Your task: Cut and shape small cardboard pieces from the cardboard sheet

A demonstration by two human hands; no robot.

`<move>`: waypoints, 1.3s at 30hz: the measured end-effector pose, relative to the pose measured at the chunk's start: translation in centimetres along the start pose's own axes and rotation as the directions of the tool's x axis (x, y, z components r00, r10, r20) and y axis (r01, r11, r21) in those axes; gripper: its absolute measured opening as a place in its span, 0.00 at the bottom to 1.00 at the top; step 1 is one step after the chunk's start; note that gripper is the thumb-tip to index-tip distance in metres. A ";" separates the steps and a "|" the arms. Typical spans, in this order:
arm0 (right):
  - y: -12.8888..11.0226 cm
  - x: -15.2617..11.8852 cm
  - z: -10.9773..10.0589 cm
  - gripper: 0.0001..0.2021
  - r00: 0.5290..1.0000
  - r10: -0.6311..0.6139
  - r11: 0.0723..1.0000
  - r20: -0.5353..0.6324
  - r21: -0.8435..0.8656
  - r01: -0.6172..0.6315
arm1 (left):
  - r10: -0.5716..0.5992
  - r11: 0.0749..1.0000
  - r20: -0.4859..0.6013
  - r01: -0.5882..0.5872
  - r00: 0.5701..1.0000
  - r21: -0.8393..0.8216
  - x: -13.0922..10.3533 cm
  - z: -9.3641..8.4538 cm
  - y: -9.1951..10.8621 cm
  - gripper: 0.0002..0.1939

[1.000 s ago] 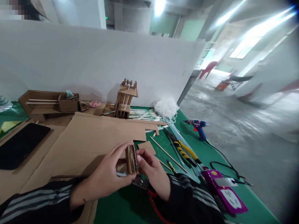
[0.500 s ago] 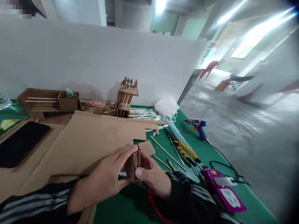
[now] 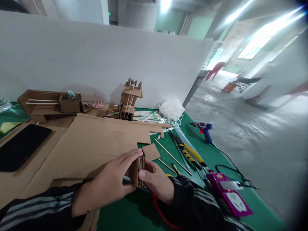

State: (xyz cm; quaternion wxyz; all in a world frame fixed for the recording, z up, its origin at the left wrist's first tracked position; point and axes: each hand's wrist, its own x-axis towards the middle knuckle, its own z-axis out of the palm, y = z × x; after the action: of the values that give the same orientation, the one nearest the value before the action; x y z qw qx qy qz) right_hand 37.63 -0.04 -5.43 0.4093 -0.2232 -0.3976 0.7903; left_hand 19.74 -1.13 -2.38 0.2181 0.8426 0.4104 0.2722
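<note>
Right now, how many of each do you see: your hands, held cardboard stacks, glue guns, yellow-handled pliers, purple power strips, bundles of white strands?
Left hand and right hand: 2
Held cardboard stack: 1
Blue glue gun: 1
Yellow-handled pliers: 1
Purple power strip: 1
White strand bundle: 1
Total: 7

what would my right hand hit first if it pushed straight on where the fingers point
The small cardboard stack: the right hand has its fingers against it. The left hand seems next in line, though depth is unclear from one view.
</note>
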 end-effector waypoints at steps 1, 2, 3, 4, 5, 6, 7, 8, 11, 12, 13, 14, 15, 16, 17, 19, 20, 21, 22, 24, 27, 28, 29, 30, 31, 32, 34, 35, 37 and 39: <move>0.1 0.0 0.0 0.25 1.000 0.002 1.000 0.014 0.018 -0.002 | -0.018 1.000 0.006 0.018 1.000 -0.012 0.0 0.0 0.0 0.39; 0.2 0.0 0.0 0.24 1.000 0.004 0.999 0.025 0.034 -0.005 | -0.037 0.999 0.010 0.037 0.999 -0.026 0.1 -0.1 0.1 0.38; 0.3 0.0 0.0 0.23 1.000 0.009 0.999 0.029 0.049 -0.010 | -0.057 0.997 0.016 0.058 0.998 -0.042 0.1 -0.1 0.1 0.38; 0.3 0.0 0.0 0.23 0.999 0.020 0.998 0.027 0.063 -0.021 | -0.078 0.995 0.022 0.079 0.997 -0.061 0.1 -0.1 0.1 0.38; 0.4 0.0 0.0 0.23 0.999 0.034 0.997 0.022 0.073 -0.036 | -0.100 0.991 0.029 0.102 0.995 -0.083 0.1 -0.2 0.1 0.38; 0.4 0.0 0.1 0.23 0.999 0.051 0.995 0.013 0.081 -0.052 | -0.123 0.986 0.039 0.126 0.992 -0.110 0.1 -0.2 0.1 0.38; 0.4 -0.1 0.1 0.24 0.998 0.070 0.994 0.002 0.087 -0.070 | -0.147 0.979 0.054 0.153 0.988 -0.136 0.1 -0.2 0.1 0.38; 0.4 -0.1 0.2 0.24 0.996 0.092 0.992 -0.013 0.088 -0.091 | -0.171 0.971 0.073 0.181 0.983 -0.159 0.1 -0.2 0.1 0.39; 0.3 -0.2 0.4 0.23 0.986 0.152 0.985 -0.072 0.088 -0.145 | -0.224 0.952 0.123 0.244 0.967 -0.184 0.2 -0.2 0.1 0.38; 0.2 -0.2 0.4 0.23 0.982 0.168 0.983 -0.084 0.089 -0.161 | -0.234 0.951 0.126 0.253 0.964 -0.175 0.3 -0.2 0.1 0.38; 0.2 -0.2 0.4 0.23 0.979 0.181 0.981 -0.089 0.088 -0.174 | -0.238 0.953 0.126 0.257 0.963 -0.160 0.3 -0.3 0.2 0.38; 0.3 -0.2 0.4 0.23 0.978 0.188 0.980 -0.090 0.087 -0.180 | -0.236 0.957 0.122 0.252 0.964 -0.142 0.3 -0.5 0.2 0.38; 0.3 -0.1 0.4 0.23 0.979 0.187 0.980 -0.085 0.084 -0.180 | -0.225 0.963 0.118 0.239 0.967 -0.122 0.3 -0.6 0.3 0.38; 0.3 -0.1 0.4 0.23 0.980 0.182 0.981 -0.076 0.082 -0.175 | -0.206 0.971 0.114 0.218 0.972 -0.101 0.3 -0.8 0.4 0.38; 0.4 -0.1 0.4 0.23 0.983 0.172 0.983 -0.065 0.081 -0.166 | -0.180 0.979 0.109 0.189 0.978 -0.079 0.3 -1.0 0.5 0.37; 0.5 -0.1 0.5 0.25 0.989 0.139 0.988 -0.042 0.078 -0.136 | -0.113 0.993 0.087 0.115 0.990 -0.021 0.2 -1.3 0.6 0.36; 0.5 -0.2 0.5 0.26 0.992 0.119 0.991 -0.032 0.067 -0.116 | -0.077 0.997 0.072 0.076 0.994 0.017 0.1 -1.4 0.6 0.36; 0.5 -0.2 0.5 0.28 0.995 0.096 0.994 -0.023 0.048 -0.095 | -0.042 0.997 0.057 0.038 0.997 0.062 -0.1 -1.5 0.6 0.36; 0.5 -0.2 0.6 0.29 0.998 0.069 0.997 -0.013 0.023 -0.068 | -0.004 0.994 0.043 -0.001 0.999 0.113 -0.2 -1.5 0.5 0.37; 0.5 -0.3 0.7 0.31 0.999 0.020 0.999 0.026 -0.027 -0.019 | 0.068 0.970 0.032 -0.073 0.997 0.230 -0.5 -1.4 0.5 0.37; 0.5 -0.4 0.8 0.31 0.995 -0.013 0.998 0.104 -0.061 0.019 | 0.165 0.886 0.053 -0.171 0.985 0.430 -0.9 -1.3 0.7 0.36; 0.5 -0.5 0.8 0.30 0.992 -0.016 0.998 0.124 -0.062 0.024 | 0.189 0.849 0.069 -0.198 0.980 0.490 -1.0 -1.3 0.9 0.35; 0.5 -0.5 0.8 0.29 0.991 -0.017 0.998 0.135 -0.062 0.026 | 0.213 0.810 0.083 -0.223 0.974 0.542 -1.1 -1.3 1.0 0.34; 0.5 -0.6 0.8 0.28 0.990 -0.019 0.998 0.136 -0.064 0.028 | 0.235 0.774 0.099 -0.248 0.967 0.582 -1.1 -1.3 1.2 0.33; 0.4 -0.6 0.8 0.28 0.991 -0.017 0.997 0.130 -0.070 0.027 | 0.254 0.743 0.113 -0.269 0.961 0.612 -1.1 -1.4 1.4 0.31; 0.4 -0.7 0.8 0.29 0.993 -0.012 0.996 0.119 -0.081 0.022 | 0.271 0.719 0.120 -0.284 0.955 0.634 -1.1 -1.5 1.6 0.30; 0.2 -0.9 0.8 0.31 0.995 0.000 0.994 0.103 -0.105 0.011 | 0.301 0.689 0.119 -0.302 0.946 0.659 -1.1 -1.6 2.0 0.27; 0.0 -1.0 0.9 0.32 0.994 0.005 0.993 0.108 -0.114 0.007 | 0.315 0.681 0.112 -0.307 0.942 0.664 -1.1 -1.7 2.1 0.26; -0.3 -1.2 1.0 0.33 0.991 0.014 0.993 0.135 -0.117 0.002 | 0.349 0.668 0.096 -0.319 0.932 0.673 -1.2 -1.8 2.4 0.25; -0.5 -1.3 1.0 0.32 0.986 0.020 0.993 0.166 -0.115 0.000 | 0.379 0.653 0.084 -0.330 0.922 0.681 -1.2 -1.9 2.8 0.24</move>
State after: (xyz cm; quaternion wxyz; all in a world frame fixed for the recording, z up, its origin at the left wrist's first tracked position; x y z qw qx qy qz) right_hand 37.90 -1.37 -4.39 0.3573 -0.1815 -0.4739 0.7841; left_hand 19.47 -3.40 0.40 -0.1786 0.9168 0.3158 0.1668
